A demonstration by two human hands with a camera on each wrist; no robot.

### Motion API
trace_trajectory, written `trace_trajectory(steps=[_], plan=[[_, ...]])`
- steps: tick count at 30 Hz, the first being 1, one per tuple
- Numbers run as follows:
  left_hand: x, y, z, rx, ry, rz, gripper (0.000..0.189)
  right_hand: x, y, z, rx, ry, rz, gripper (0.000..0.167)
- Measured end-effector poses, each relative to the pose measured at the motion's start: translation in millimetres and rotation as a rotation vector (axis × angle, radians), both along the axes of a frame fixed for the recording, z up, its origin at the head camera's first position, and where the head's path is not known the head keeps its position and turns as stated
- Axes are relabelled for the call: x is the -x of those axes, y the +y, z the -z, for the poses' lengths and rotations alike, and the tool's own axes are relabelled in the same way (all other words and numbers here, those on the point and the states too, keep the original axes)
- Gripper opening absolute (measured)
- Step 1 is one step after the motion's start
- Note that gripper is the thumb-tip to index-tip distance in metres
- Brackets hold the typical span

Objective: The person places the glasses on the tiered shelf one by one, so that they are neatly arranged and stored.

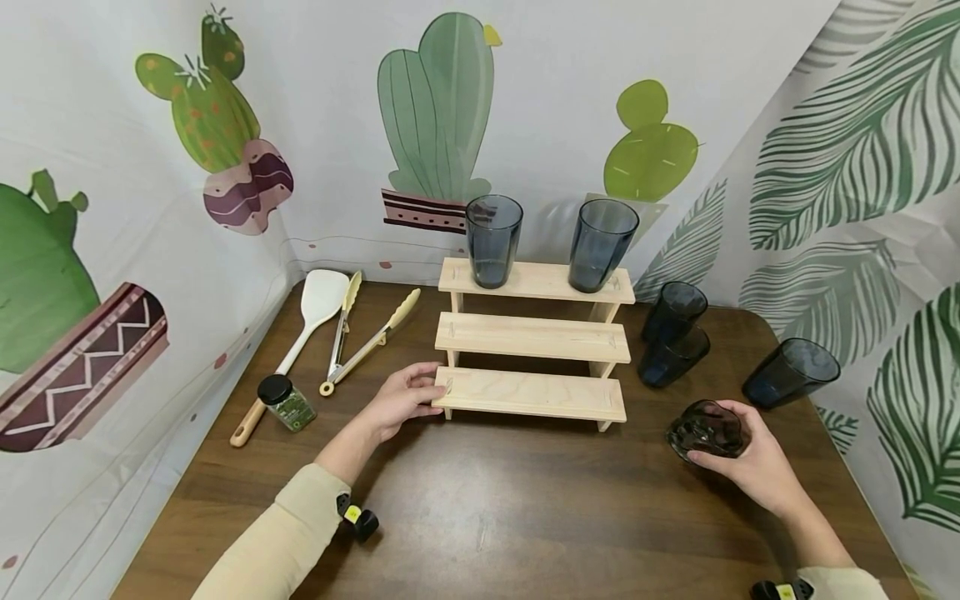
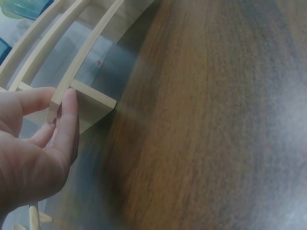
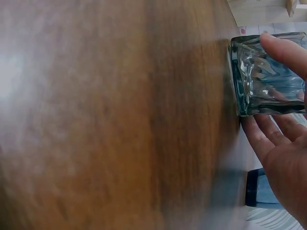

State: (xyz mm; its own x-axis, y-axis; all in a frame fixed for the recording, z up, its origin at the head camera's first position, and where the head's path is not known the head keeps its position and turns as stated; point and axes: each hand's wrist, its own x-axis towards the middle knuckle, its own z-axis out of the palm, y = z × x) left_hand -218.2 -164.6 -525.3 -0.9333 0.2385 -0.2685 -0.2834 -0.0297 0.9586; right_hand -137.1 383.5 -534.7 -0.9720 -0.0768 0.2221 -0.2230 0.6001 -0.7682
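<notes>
My left hand pinches the left end of the lowest step of a three-tier wooden display rack. In the left wrist view, thumb and fingers close on that step's board from both faces. Over on the right, my right hand grips a short dark glass tumbler with wavy sides. Its thumb lies along one side and the fingers along the other, and the tumbler's base is right at the tabletop in the right wrist view. Two tall blue-grey glasses stand on the top tier.
Right of the rack are two dark glasses close together, and another blue-grey glass near the table's right edge. To the left lie a white spatula, tongs and a black-lidded spice jar. A printed cloth hangs behind.
</notes>
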Motion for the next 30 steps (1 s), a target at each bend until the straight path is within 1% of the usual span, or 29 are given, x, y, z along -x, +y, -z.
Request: trace_trajectory(steps=[10, 15, 18, 25, 30], plan=[[1.6, 0.7, 0.6, -0.005, -0.013, -0.011, 0.061, 3.6, -1, 2.7, -0.017, 0.051, 0.012, 0.082], [2.0, 0.5, 0.5, -0.002, -0.014, -0.007, 0.061, 4.0, -7, -1.1, 0.011, 0.043, 0.004, 0.083], [1.6, 0.3, -0.1, -0.004, -0.014, -0.004, 0.061, 5.2, -10, -5.5, 0.028, 0.043, 0.005, 0.083], [0.7, -0.2, -1.7, 0.003, -0.006, 0.006, 0.061, 8.0, -20, -21.7, 0.021, 0.059, 0.042, 0.085], [0.8, -0.6, -1.3, 0.002, -0.009, 0.006, 0.061, 10.6, -28, -34.1, 0.058, 0.075, 0.019, 0.086]])
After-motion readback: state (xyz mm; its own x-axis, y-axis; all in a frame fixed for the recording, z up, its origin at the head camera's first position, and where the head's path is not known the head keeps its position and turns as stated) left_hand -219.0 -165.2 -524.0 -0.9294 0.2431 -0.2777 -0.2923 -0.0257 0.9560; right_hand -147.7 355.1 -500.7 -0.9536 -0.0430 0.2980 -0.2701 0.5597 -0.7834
